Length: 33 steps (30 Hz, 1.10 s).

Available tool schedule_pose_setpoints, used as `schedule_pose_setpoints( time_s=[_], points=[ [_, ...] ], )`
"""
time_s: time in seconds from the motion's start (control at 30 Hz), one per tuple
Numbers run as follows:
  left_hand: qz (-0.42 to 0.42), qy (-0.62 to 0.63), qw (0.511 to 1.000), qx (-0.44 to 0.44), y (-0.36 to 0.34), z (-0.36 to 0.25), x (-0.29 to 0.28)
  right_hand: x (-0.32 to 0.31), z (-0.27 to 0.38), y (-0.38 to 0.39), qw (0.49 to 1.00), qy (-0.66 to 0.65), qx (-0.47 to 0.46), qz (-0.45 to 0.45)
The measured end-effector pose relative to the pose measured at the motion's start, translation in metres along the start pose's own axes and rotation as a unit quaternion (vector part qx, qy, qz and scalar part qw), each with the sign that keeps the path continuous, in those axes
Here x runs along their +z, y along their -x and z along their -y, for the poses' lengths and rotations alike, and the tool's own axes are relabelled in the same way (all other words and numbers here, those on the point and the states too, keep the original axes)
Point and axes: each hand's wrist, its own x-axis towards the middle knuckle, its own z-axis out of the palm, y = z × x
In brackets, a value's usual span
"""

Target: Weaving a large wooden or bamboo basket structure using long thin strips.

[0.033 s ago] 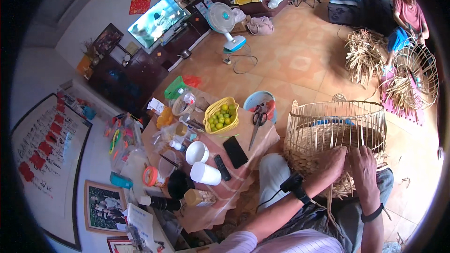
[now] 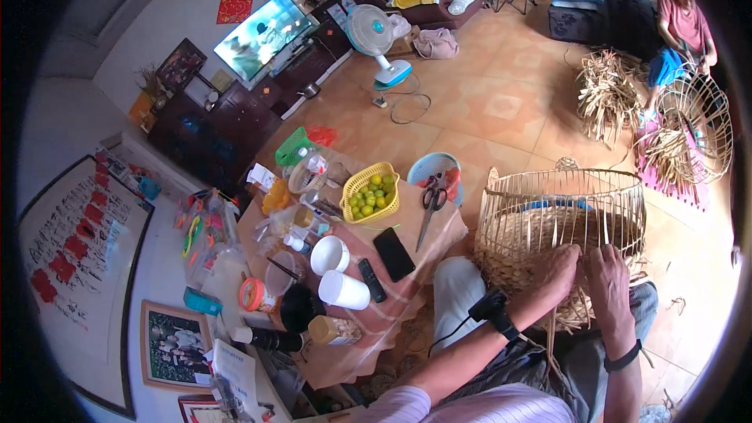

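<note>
Looks partway along on the wicker basket point(image 2: 523, 244) at the knees point(image 2: 457, 280): densely woven low down, with bare ribs apparently left to fill up to the rim. Touching its near side with left hand point(image 2: 558, 270) and right hand point(image 2: 607, 278) curled; cannot tell how tightly closed or whether gripping anything.

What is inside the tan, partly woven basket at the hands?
Through the openwork upper side of the tan, partly woven basket, a narrow blue band shows; whether it is attached, I can't tell. The near woven side hides the bottom.
</note>
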Motion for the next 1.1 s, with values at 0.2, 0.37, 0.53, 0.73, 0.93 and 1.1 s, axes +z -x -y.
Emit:
schedule_pose_setpoints(
  time_s=[0.2,0.37,0.53,0.73,0.93,1.1],
  points=[
    [0.09,0.08,0.993,0.02,-0.005,0.01,-0.016,0.005,-0.009,0.019,0.989,-0.11,0.101,0.001],
    [0.141,0.104,0.984,0.003,-0.01,0.01,-0.027,0.013,-0.017,0.023,0.976,-0.175,0.109,-0.07],
    [0.135,0.101,0.986,0.002,-0.011,0.017,-0.018,0.03,-0.038,0.035,0.949,-0.235,0.17,-0.122],
    [0.125,0.12,0.985,-0.003,-0.008,0.015,-0.017,0.028,-0.049,0.051,0.718,-0.596,0.332,-0.135],
    [0.107,0.13,0.986,0.001,-0.009,0.013,-0.01,0.019,-0.064,0.077,0.736,-0.579,0.337,-0.099],
    [0.093,0.124,0.988,0.001,-0.006,0.002,-0.028,-0.028,-0.044,0.049,0.908,-0.303,0.287,-0.047]
  ],
)
